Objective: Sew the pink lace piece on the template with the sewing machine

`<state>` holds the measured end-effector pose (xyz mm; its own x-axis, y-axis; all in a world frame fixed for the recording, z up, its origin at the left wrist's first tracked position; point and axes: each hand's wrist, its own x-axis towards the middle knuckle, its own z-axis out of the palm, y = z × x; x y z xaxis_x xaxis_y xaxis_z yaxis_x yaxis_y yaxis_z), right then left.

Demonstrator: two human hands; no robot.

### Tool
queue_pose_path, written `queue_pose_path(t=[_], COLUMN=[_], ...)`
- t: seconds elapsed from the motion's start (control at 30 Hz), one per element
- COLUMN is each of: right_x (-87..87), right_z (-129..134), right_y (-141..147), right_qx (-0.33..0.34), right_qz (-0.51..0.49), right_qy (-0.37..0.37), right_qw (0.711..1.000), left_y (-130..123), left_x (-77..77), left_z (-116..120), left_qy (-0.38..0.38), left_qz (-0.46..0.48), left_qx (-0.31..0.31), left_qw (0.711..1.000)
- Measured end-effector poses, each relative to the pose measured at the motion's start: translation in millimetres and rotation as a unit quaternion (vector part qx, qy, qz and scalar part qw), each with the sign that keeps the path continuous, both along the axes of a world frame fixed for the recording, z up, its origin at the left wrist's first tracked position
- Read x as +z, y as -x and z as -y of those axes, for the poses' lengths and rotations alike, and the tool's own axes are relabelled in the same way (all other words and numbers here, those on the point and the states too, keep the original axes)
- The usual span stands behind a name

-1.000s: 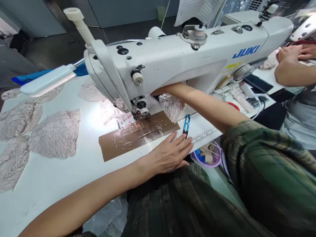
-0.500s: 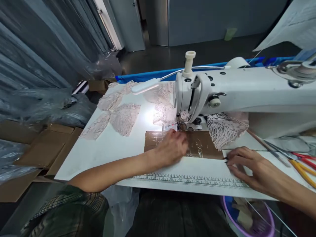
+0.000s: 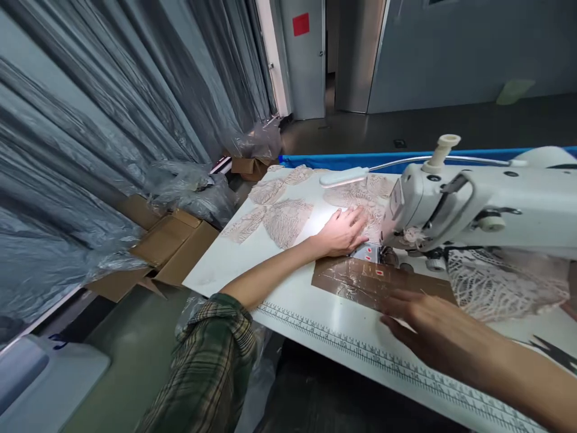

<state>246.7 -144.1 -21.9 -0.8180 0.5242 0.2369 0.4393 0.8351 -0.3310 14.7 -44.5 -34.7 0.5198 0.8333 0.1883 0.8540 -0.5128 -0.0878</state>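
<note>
My left hand (image 3: 345, 231) lies with its fingers stretched out, touching the pale pink lace piece (image 3: 375, 221) left of the sewing machine's needle area. The white sewing machine (image 3: 496, 204) stands to the right, its presser foot partly hidden. In front of it, a brown taped sheet (image 3: 345, 278) covers part of the table. Over the right part of this sheet is my right hand (image 3: 421, 322), slightly blurred, fingers extended and holding nothing visible. More lace (image 3: 500, 285) lies under the machine's arm.
Several lace pieces (image 3: 288, 221) lie on the left of the white table (image 3: 252, 273). A lit lamp (image 3: 345, 177) hangs above them. A measuring tape (image 3: 333, 337) runs along the front edge. Dark snips (image 3: 556, 352) lie at right. Cardboard boxes (image 3: 174, 240) stand left of the table.
The view has swung left. My left hand has moved from the brown sheet to the lace behind it. My right hand has moved left, from the sheet's right end to over it.
</note>
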Motion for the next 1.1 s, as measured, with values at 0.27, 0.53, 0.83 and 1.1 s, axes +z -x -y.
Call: queue_pose_path(t=[0.27, 0.53, 0.83, 1.1], right_x=[-17.5, -35.5, -45.3, -39.6], right_z=[-4.9, -22.0, -24.6, -21.1], right_y=[23.9, -20.9, -12.8, -9.6], right_qx=[0.018, -0.013, -0.056, -0.082], right_qz=[-0.005, -0.094, -0.147, -0.139], right_qy=[0.048, 0.029, 0.006, 0.045], right_qw=[0.999, 0.995, 0.988, 0.986], left_y=[102.0, 123.8, 122.4, 71.0], left_x=[22.4, 16.8, 18.9, 24.8], left_z=[51.3, 58.8, 59.6, 76.2], left_qy=[-0.010, 0.069, 0.102, 0.199], left_qz=[0.145, 0.236, 0.339, 0.396], left_qx=[0.152, 0.145, 0.144, 0.000], left_qw=[0.978, 0.958, 0.924, 0.897])
